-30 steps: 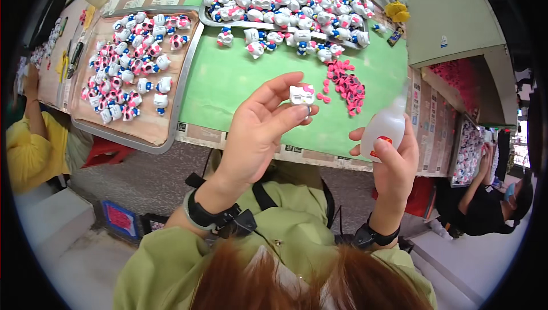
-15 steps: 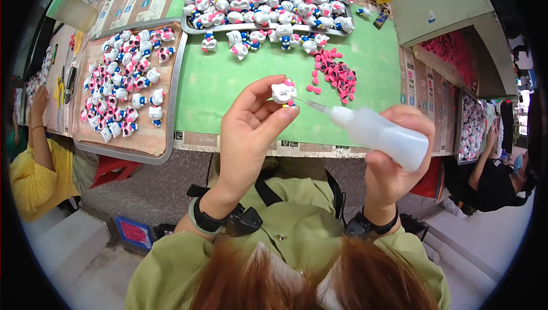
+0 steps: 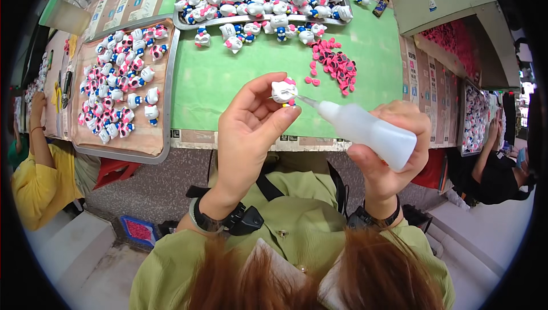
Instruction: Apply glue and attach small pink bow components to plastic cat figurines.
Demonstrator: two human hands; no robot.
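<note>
Between thumb and fingers, my left hand (image 3: 251, 124) pinches a small white cat figurine (image 3: 283, 92) with pink and blue parts. My right hand (image 3: 394, 150) is wrapped round a translucent white squeeze bottle (image 3: 368, 133), tilted so its thin nozzle (image 3: 308, 101) points left. The nozzle's fine tip is at the figurine's face-on side; whether it touches is too small to tell. Beyond my hands, a heap of small pink round pieces (image 3: 339, 70) with dark faces lies on the green mat (image 3: 211, 93). Several more cat figurines (image 3: 233, 43) lie in a row at the mat's far side.
At the back stands a metal tray (image 3: 228, 21) piled with cat figurines. On the left, another tray (image 3: 165, 104) holds figurines on brown lining. A grey cabinet (image 3: 451, 1) with pink pieces inside bounds the right. People sit at both sides, one in a yellow sleeve (image 3: 40, 181).
My right hand has moved slightly left with the bottle, bringing the nozzle tip onto or close against the figurine. My left hand still holds the figurine in nearly the same place.
</note>
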